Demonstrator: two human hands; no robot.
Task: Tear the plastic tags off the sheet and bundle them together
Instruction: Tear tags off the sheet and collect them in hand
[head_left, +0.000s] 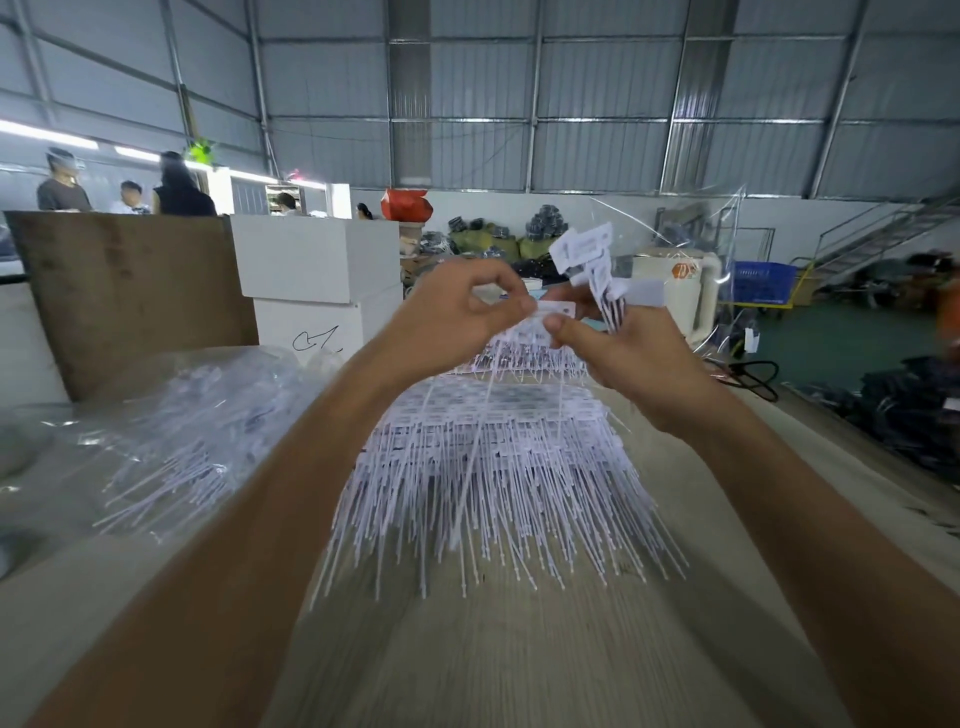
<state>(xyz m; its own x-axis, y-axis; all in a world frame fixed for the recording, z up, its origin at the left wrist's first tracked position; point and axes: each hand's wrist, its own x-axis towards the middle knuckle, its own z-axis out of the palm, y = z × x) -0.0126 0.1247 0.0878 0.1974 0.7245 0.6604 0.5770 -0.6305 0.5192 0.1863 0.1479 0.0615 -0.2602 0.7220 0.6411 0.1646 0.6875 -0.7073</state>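
Containers first: there's a clear plastic bag (171, 431) lying on the left side of the bench (519, 660), with loose white tags showing through it. Further back a blue crate (762, 280) sits on a yellow cart – can't tell what's in it. Two white boxes (317, 280) are stacked behind the bench next to a brown board (130, 296).

Both hands are up over the sheet of tags (493, 457), which lies in layers in the middle of the bench with the thin tails fanned toward the camera. The left hand (457, 312) is pinching a tag at the top edge of the sheet, fingers curled in. The right hand (628, 353) presses its thumb on the same tag and also grips a bundle of torn-off tags (592, 265) sticking up above the fingers.

The bench top is pale wood grain. Room's a big warehouse – corrugated metal walls and roof, piles of dark goods, a metal staircase on the right, a few people standing far left.
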